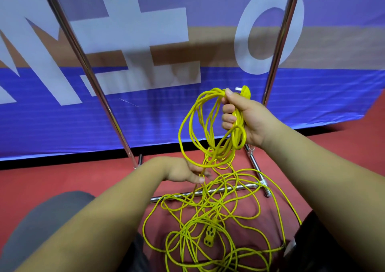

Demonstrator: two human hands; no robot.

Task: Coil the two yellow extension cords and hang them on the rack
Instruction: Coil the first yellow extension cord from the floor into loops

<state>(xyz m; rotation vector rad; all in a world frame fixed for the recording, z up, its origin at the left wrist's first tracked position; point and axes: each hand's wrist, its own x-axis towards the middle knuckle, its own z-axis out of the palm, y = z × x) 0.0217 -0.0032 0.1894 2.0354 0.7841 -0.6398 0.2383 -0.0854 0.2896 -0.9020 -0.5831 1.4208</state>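
Steer clear of the left rack pole (83, 63) slanting nearby. With the left hand (183, 171) pinching low on the loose cord (209, 237), lift even loops toward the coil (215, 157) gripped, plug (245, 91) upward, in the right hand (248, 117). Shake the tangle free on the red floor (62, 178); snags likely at the base bar (248, 186). Open room between poles, up to the right rack pole (281, 42).

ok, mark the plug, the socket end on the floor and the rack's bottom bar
plug (245, 92): head view, on its yellow body.
socket end (209, 238): head view, on its slotted face.
rack's bottom bar (248, 186): head view, bare stretch near its right joint.
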